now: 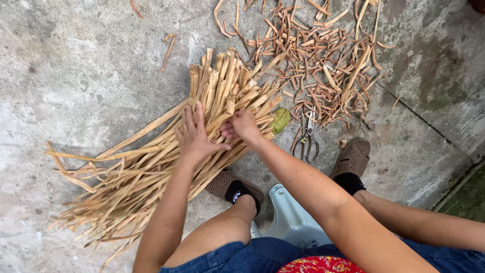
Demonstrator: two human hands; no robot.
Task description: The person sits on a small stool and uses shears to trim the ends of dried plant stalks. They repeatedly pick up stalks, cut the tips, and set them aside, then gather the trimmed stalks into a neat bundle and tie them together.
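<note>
A long bundle of pale tan dried plant strips [151, 162] is laid slantwise on the grey concrete floor [76, 76]. The left hand [194, 136] is pressed flat on it, fingers spread. The right hand [242, 125] is closed around a few strips near the cut ends. Metal scissors [307, 136] are seen beside a yellow-green leaf [281, 120], below scattered reddish-brown trimmings [313, 55].
</note>
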